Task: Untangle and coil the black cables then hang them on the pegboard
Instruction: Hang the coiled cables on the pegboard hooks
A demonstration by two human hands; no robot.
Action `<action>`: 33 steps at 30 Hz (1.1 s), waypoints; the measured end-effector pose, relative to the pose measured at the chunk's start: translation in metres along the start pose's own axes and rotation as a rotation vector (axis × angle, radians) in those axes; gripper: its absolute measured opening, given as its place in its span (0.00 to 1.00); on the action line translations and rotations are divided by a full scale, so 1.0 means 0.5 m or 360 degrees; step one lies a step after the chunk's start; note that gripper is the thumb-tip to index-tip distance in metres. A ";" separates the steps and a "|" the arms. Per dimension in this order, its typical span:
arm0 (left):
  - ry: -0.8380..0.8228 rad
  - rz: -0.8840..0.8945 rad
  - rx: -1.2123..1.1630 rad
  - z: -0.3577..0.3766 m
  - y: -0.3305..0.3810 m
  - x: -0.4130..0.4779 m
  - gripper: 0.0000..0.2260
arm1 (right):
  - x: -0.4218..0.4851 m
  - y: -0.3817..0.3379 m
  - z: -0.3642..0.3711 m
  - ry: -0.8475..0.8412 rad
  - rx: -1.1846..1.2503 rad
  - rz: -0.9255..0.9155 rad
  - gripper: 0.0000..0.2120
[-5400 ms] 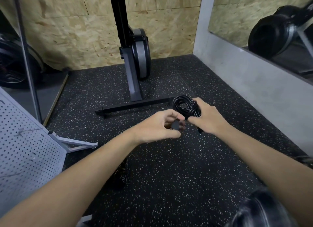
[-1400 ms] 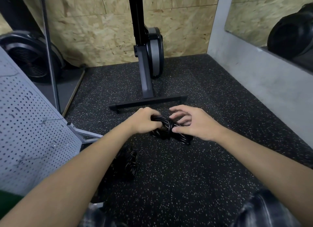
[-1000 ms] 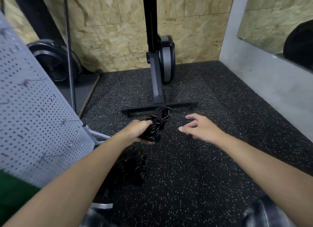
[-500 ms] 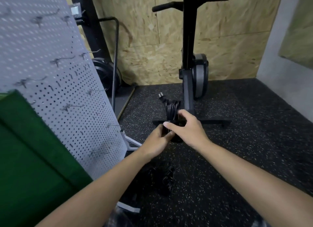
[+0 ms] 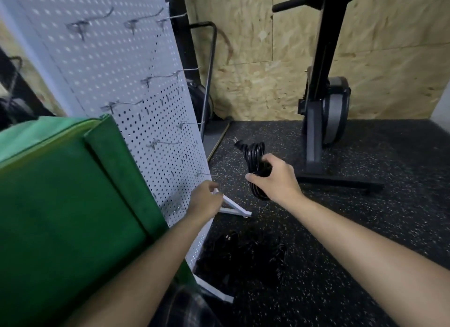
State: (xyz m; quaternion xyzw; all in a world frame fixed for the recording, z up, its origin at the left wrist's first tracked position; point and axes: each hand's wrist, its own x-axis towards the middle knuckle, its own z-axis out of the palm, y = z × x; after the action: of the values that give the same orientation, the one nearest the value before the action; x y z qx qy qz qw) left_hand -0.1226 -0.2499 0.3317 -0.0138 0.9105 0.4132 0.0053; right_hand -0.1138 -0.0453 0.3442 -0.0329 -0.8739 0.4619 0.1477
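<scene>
Since my left grip let go, right grip clasps coiled cable, left hangs loose near pegboard.

Beyond the grip of my right hand, a little to the right, stands a black exercise machine. It is upright, with a grey wheel low on its post and a flat foot bar on the floor. Under my grip is a black rubber floor with pale specks. Well behind is a chipboard wall. Well left of my grip, nearer to me, is a green padded block. Up and left, a bent black tube stands.
</scene>
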 end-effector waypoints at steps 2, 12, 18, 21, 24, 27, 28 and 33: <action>0.0060 -0.0099 0.0044 0.000 -0.043 0.011 0.15 | 0.006 0.009 0.029 -0.0054 -0.0018 -0.0029 0.19; 0.0265 0.0124 0.0290 0.037 -0.114 0.120 0.13 | 0.087 0.098 0.198 -0.0140 -0.0130 -0.0017 0.18; 0.0309 0.0034 0.0297 0.071 -0.137 0.257 0.20 | 0.162 0.158 0.272 -0.0162 -0.0111 0.0004 0.18; 0.0255 -0.0010 0.0332 0.086 -0.148 0.298 0.21 | 0.195 0.174 0.305 -0.0148 -0.0143 -0.0007 0.21; 0.0163 0.0003 0.0401 0.099 -0.157 0.317 0.22 | 0.214 0.175 0.335 -0.0169 -0.0124 -0.0005 0.23; 0.0134 0.0013 0.0446 0.111 -0.168 0.325 0.25 | 0.220 0.176 0.362 -0.0176 -0.0086 -0.0047 0.23; 0.0140 0.0013 0.0442 0.115 -0.173 0.327 0.25 | 0.220 0.176 0.369 -0.0184 -0.0076 -0.0061 0.22; 0.0132 -0.0049 0.0361 0.122 -0.181 0.332 0.27 | 0.217 0.172 0.395 -0.0194 -0.0071 -0.0065 0.23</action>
State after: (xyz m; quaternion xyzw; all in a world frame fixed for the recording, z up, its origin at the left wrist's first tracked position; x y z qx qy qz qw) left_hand -0.2858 -0.2667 0.2199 -0.0441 0.9505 0.3065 -0.0246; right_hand -0.2809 -0.1327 0.1942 0.0098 -0.8918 0.4404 0.1028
